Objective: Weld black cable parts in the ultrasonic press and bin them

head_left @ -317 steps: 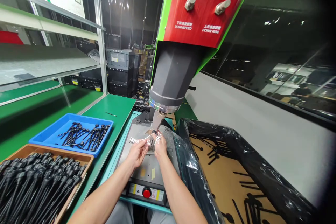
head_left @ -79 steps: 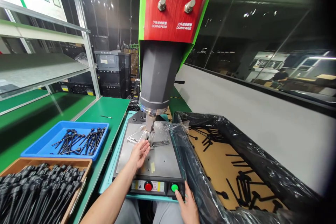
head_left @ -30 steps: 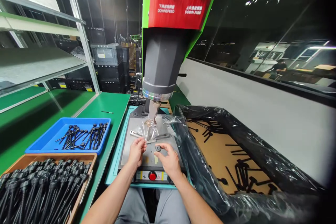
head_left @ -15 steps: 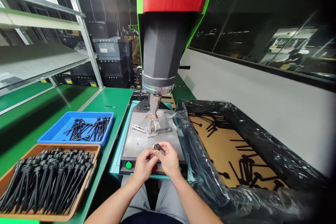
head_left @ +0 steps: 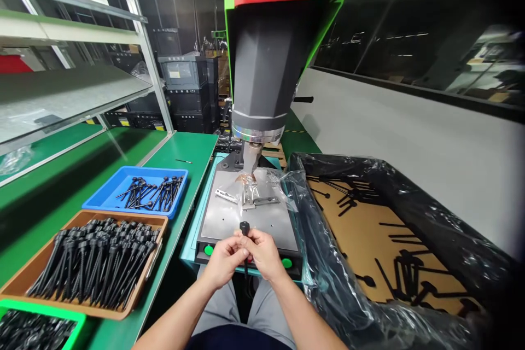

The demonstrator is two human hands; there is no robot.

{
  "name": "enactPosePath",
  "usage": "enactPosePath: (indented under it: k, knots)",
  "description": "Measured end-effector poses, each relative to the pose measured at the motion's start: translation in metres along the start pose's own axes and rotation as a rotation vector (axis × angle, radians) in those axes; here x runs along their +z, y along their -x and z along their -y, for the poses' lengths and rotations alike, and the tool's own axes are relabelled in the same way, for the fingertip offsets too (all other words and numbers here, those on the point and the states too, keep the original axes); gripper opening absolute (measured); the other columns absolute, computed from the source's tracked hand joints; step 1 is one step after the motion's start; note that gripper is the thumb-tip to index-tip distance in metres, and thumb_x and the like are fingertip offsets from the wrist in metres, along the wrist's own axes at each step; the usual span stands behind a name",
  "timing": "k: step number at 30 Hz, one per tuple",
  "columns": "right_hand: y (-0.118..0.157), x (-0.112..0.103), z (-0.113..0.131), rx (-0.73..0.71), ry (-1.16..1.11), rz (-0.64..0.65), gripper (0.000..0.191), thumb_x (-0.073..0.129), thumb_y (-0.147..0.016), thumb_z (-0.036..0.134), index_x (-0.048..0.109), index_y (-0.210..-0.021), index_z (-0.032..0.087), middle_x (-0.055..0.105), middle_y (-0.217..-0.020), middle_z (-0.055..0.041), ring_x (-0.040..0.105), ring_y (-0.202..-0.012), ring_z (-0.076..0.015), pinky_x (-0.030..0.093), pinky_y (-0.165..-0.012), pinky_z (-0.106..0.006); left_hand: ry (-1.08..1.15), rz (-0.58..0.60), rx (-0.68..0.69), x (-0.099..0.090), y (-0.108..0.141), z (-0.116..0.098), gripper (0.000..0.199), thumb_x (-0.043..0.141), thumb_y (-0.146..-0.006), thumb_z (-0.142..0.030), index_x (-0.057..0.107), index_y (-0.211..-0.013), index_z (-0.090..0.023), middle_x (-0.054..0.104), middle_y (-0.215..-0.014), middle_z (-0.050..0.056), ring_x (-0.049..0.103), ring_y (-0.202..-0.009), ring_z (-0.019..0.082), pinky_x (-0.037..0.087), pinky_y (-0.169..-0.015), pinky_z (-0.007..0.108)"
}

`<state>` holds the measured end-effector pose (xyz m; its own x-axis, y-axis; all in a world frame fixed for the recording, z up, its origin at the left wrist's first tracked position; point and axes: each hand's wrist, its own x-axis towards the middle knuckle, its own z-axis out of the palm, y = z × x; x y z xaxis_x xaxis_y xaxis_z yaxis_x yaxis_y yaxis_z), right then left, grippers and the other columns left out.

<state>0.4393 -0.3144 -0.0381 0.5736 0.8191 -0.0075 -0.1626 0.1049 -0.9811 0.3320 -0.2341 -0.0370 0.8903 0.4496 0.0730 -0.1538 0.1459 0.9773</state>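
Observation:
My left hand (head_left: 226,258) and my right hand (head_left: 262,251) meet in front of the press, fingertips pinched together on a black cable tie (head_left: 245,226). Its chunky head sticks up above the fingers, and its strap hangs down below them. Just beyond the hands lies the metal plate of the press (head_left: 246,227), carrying a small metal fixture (head_left: 248,197). Right over that fixture comes the tip of the press horn (head_left: 251,158). Clear plastic film lies beside the fixture. The fingers cover the tie's middle.
On the left are an orange tray (head_left: 163,224) full of black cable ties, a blue tray (head_left: 95,199) with fewer, and a green bin (head_left: 80,321) of small black parts. A plastic-lined box (head_left: 324,284) on the right holds scattered ties. Green buttons (head_left: 286,263) flank the press base.
The camera view has shifted, bringing the green bin further into sight. The cable tie, held down near the fingers before, now stands upright with its head higher above both hands.

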Motion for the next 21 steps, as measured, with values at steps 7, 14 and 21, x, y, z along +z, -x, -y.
enactPosePath:
  k: [7, 14, 21]
  knots:
    - [0.007, 0.027, -0.014, 0.010, 0.059, 0.164, 0.039, 0.081, -0.067, 0.046, 0.073, -0.094, 0.019, 0.074, -0.095, -0.0101, 0.067, -0.091, -0.0280, 0.051, -0.088, -0.042, -0.309, -0.184, 0.100, -0.021, 0.045, -0.016, 0.026, 0.064, -0.083, -0.037, 0.066, -0.069, -0.015, 0.058, -0.081, 0.004, 0.051, -0.078, 0.016, 0.041, -0.072, 0.027]
    - [0.004, 0.027, -0.036, 0.286, -0.084, 0.267, 0.047, 0.080, -0.066, 0.055, 0.068, -0.094, 0.019, 0.075, -0.089, -0.0117, 0.069, -0.084, -0.0253, 0.055, -0.081, -0.038, -0.857, -0.584, -0.089, -0.111, 0.139, -0.085, 0.016, 0.059, -0.084, -0.030, 0.069, -0.077, -0.019, 0.064, -0.081, 0.002, 0.058, -0.078, 0.016, 0.044, -0.073, 0.026]
    - [0.005, 0.023, -0.058, 0.348, -0.095, 0.253, 0.050, 0.081, -0.064, 0.057, 0.068, -0.093, 0.018, 0.075, -0.088, -0.0109, 0.068, -0.079, -0.0230, 0.054, -0.075, -0.033, -1.326, -1.079, -0.477, -0.233, 0.195, -0.111, 0.026, 0.056, -0.085, -0.027, 0.072, -0.104, -0.019, 0.073, -0.105, 0.007, 0.067, -0.096, 0.024, 0.048, -0.087, 0.032]
